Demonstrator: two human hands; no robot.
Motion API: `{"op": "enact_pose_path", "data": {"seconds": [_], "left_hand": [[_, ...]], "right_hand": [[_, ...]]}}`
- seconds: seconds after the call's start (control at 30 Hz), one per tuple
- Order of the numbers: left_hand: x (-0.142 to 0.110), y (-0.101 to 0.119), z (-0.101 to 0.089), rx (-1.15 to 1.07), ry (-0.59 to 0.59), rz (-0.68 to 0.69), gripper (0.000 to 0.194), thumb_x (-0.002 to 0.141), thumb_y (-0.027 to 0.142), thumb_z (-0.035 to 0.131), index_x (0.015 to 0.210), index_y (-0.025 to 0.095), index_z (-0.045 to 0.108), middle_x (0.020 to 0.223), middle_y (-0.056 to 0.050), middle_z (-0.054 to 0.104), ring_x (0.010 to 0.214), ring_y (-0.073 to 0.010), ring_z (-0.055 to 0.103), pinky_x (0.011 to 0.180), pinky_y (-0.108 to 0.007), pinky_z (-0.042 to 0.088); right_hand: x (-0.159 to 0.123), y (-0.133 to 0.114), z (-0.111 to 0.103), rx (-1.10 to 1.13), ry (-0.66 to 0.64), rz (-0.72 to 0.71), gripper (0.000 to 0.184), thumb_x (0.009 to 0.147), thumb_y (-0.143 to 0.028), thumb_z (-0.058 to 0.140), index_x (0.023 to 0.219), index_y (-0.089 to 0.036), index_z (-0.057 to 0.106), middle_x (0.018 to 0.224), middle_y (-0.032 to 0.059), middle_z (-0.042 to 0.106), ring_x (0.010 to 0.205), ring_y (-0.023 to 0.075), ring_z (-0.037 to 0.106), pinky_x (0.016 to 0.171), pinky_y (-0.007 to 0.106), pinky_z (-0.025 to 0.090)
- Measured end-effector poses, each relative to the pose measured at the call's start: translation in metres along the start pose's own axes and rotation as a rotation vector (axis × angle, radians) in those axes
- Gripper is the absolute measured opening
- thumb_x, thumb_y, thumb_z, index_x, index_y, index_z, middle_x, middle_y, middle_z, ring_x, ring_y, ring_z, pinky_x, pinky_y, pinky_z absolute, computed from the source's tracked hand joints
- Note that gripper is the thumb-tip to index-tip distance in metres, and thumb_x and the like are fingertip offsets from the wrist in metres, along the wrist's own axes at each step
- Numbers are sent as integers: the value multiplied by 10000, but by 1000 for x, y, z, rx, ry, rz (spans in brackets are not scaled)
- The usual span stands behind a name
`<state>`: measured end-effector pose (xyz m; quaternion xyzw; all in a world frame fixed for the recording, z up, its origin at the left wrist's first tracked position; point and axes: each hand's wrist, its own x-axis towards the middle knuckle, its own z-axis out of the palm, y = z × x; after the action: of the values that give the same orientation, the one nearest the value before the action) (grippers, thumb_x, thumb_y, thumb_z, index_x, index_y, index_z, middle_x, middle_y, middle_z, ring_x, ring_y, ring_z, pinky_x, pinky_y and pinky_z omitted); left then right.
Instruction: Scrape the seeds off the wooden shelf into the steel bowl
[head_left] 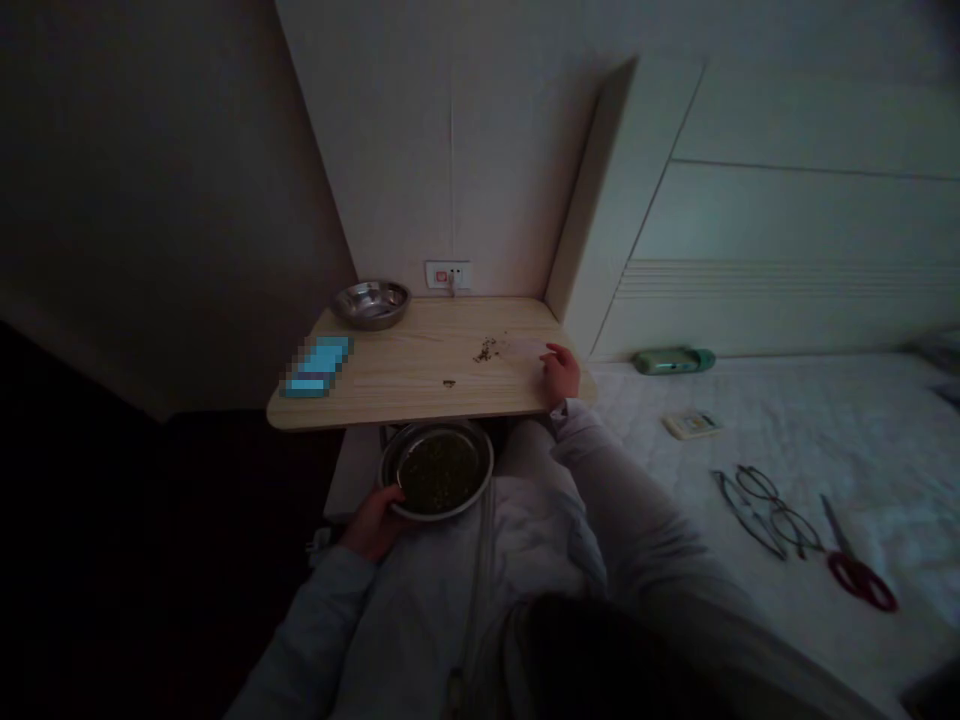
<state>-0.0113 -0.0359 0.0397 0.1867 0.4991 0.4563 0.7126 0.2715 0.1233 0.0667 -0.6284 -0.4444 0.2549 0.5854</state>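
My left hand [375,522] grips the near-left rim of a round metal bowl [486,478], thumb over the edge. Small dark green grains [441,470], maybe beans or seeds, fill its bottom. The bowl is at my lap, just below the front edge of a small wooden table [397,385]. Over the table's right end, my right hand [561,375] is closed on a pale thin sheet [525,347], faint against the wood. Left of the sheet lies a scatter of dark grains [487,350], with a smaller clump [448,383] nearer the front edge.
A second metal bowl [373,305] stands at the table's back left, behind a pixelated blue screen [319,367]. A wall socket [448,275] sits behind. On the bed at right lie a green bottle [673,361], a small pale box [693,425], glasses [795,530] and red-handled scissors [861,580].
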Motion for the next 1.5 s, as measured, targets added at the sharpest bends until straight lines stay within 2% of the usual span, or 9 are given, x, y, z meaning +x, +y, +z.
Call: {"op": "enact_pose_path", "data": {"seconds": [0.1,0.2,0.4,0.63,0.8,0.97,1.13,1.27,1.5], "left_hand": [[10,-2,8,-36,-16,91,447,578,-29,501,988,135,571,860,-56,685,793,-219,635,641,-339,541],[23,-4,13,-80,-11,76,507,586,-34,493,1062,138,532,934,-79,664,797,-222,633,649,-363,543],[40,-9,18,-140,-8,66,590,579,-43,470,1123,185,501,993,-70,648,800,-224,633,666,-406,543],[45,-11,18,-167,-12,43,525,596,-31,470,1084,153,528,957,-90,658,826,-244,628,660,-425,543],[45,-13,16,-185,2,50,519,598,-21,484,1082,161,530,996,-91,651,843,-237,629,654,-396,546],[45,-14,15,-184,-8,100,588,578,-44,482,1108,209,516,1041,-63,639,847,-224,629,651,-375,547],[45,-14,15,-162,-7,123,615,590,-36,492,1136,247,491,1082,-48,620,854,-212,626,649,-365,547],[45,-15,15,-160,-13,126,577,602,-24,498,1121,228,508,1074,-58,625,878,-221,619,644,-361,549],[41,-14,16,-178,0,136,575,604,-33,481,1123,212,515,1005,-57,655,823,-216,633,650,-375,549]], "right_hand": [[-14,-4,6,-9,-111,-47,258,840,-323,465,1001,-132,530,840,19,588,645,90,557,575,256,476],[-35,-8,15,-29,-254,-120,212,794,-283,494,936,-152,581,728,-9,613,531,77,515,517,227,435],[-64,-18,31,-132,-448,-265,228,679,-215,509,859,-197,647,687,-32,630,529,80,499,554,216,410],[-62,-20,29,-309,-381,-292,232,753,-201,475,934,-178,619,732,-4,634,594,100,533,638,260,431],[-52,-17,24,-402,-337,-252,250,829,-319,484,990,-142,552,890,30,602,736,116,572,685,317,475],[-35,-12,18,-435,-265,-198,266,839,-316,468,1044,-157,526,1033,58,563,866,147,562,748,354,477],[-24,-9,13,-398,-214,-172,279,838,-314,471,1063,-156,516,1059,63,551,893,157,556,761,366,474],[-27,-12,25,-322,-249,-191,287,839,-312,470,1075,-153,506,1034,59,559,855,148,566,727,347,487],[-37,-20,68,-256,-337,-229,274,837,-307,474,1060,-153,517,1040,59,559,866,149,563,742,353,483]]}}
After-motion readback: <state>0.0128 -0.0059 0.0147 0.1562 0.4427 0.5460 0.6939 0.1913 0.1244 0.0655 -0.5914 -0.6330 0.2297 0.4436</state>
